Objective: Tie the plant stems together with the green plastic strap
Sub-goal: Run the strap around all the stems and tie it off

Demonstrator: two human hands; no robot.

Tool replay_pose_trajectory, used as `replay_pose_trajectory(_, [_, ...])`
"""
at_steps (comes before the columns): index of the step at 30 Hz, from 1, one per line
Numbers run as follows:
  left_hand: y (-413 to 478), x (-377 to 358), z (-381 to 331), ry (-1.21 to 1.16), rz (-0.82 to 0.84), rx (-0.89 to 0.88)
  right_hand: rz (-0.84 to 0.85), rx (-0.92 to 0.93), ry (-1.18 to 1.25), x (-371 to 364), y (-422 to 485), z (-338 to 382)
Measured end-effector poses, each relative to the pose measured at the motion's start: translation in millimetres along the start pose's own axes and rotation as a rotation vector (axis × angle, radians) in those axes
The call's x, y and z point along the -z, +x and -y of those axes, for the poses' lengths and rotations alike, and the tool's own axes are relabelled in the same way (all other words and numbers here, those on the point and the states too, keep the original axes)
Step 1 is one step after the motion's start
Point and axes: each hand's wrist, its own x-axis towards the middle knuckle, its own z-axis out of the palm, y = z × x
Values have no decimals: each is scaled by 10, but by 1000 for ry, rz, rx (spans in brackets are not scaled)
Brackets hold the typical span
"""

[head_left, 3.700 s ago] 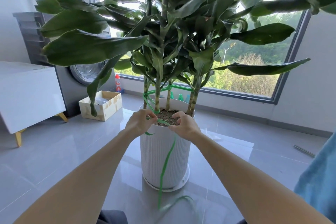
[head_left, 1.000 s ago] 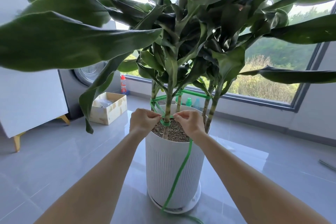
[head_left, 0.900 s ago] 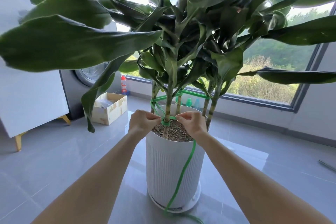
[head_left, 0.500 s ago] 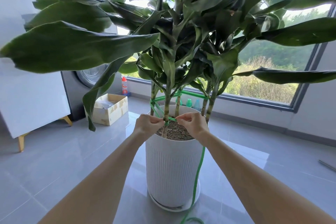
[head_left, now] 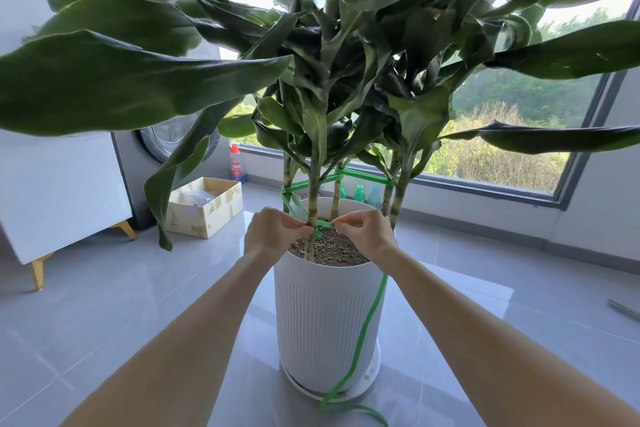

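Pale open-topped box [head_left: 221, 211], on the grey floor tiles [head_left: 104, 322] at left: holds what appears to be a clear bag, contents not legible. One red-capped plastic bottle [head_left: 236, 163] stands behind it below the window. Left hand [head_left: 273, 230]: fingers curled, pinching the green plastic strap [head_left: 367, 322] just left of the front stem. White ribbed cylindrical pot [head_left: 322, 315], centre, on one white saucer [head_left: 367, 381]: filled with brown soil [head_left: 332, 250], from which five green plant stems [head_left: 313, 198] rise. Strap: one length, banded round the stems above the rim, knotted on the front stem just over the soil, tail running down the pot's right side to a loop on the floor. Right hand [head_left: 363, 232]: pinching the strap just right of that stem. Three small bottles [head_left: 360, 192] stand behind the pot
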Motion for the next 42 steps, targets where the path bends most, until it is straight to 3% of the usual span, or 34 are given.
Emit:
replay_pose_trajectory(29, [114, 57, 42, -13, 195, -120, -137, -84, -44, -73, 14, -3])
replay_pose_trajectory(42, [60, 0, -30, 160, 73, -196, -155, -78, -49, -59, 1, 8])
